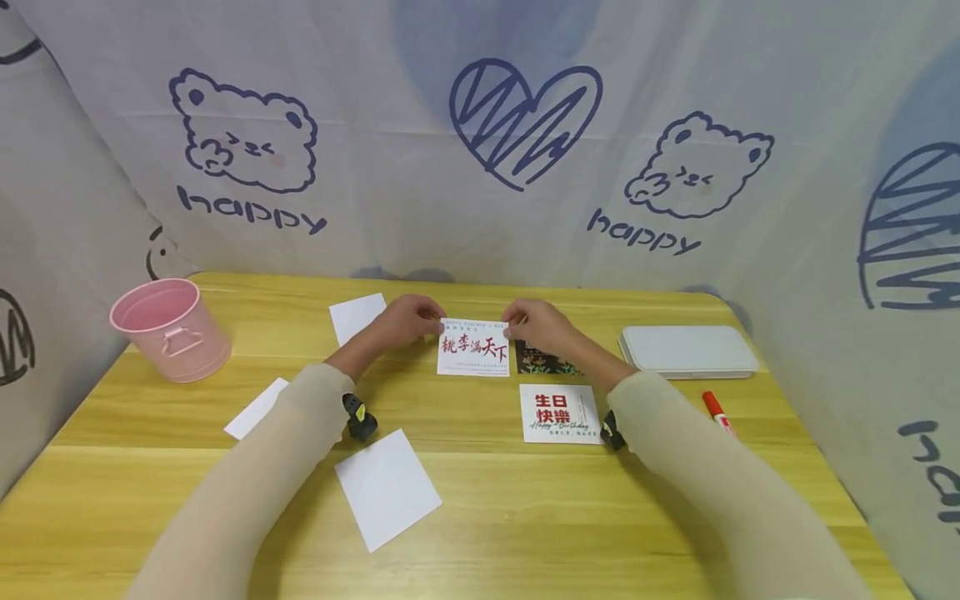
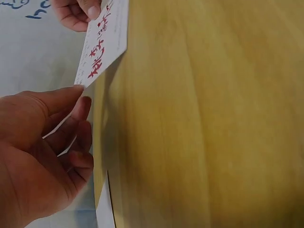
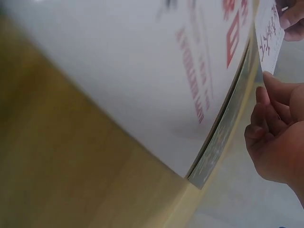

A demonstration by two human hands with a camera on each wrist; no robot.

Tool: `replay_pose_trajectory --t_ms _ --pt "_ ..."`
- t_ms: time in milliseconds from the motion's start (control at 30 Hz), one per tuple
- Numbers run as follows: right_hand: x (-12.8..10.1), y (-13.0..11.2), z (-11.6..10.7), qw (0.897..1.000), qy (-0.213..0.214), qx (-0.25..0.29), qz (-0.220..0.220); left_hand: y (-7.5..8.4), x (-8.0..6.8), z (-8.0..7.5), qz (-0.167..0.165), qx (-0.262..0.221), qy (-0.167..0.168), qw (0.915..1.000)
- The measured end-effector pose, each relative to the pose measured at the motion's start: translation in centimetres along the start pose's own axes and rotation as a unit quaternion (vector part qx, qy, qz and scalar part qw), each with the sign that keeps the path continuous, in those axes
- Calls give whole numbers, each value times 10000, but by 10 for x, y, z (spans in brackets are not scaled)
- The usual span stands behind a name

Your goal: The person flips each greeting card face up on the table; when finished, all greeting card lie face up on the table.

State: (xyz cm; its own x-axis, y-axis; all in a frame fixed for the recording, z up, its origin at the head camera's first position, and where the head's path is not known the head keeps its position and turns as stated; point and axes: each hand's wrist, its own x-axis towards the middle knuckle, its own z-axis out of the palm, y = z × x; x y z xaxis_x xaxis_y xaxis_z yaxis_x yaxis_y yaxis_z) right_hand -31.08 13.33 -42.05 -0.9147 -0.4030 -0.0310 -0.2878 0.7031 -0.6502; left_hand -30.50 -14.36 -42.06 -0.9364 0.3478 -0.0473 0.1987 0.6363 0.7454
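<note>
A white greeting card with red Chinese characters is held up by its two upper corners, its lower edge tilted toward me. My left hand pinches one corner between thumb and fingers, as the left wrist view also shows on the card. At the opposite corner, my right hand pinches with thumb and index finger. Partly hidden behind that hand lies a dark card with flowers. Nearer me, beside the right wrist, is a white birthday card with red and green print.
Three blank white papers lie at left, one of them nearest me. A pink bucket stands at the far left. On the right are a white case and a red-capped marker. A printed curtain borders the wooden table.
</note>
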Motion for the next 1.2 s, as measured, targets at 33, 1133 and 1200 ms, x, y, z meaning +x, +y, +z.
replay_pose_trajectory --t_ms 33,1133,1200 --pt "1 1 0 10000 -33 -83 24 -1 2 1 -5 201 -12 9998" --pt "-55 -66 40 9893 -1061 2 -997 22 -112 -17 -310 1088 -93 9935" --pt "-64 -75 52 9854 -1203 110 -1201 21 -138 -16 -427 1092 -32 9931"
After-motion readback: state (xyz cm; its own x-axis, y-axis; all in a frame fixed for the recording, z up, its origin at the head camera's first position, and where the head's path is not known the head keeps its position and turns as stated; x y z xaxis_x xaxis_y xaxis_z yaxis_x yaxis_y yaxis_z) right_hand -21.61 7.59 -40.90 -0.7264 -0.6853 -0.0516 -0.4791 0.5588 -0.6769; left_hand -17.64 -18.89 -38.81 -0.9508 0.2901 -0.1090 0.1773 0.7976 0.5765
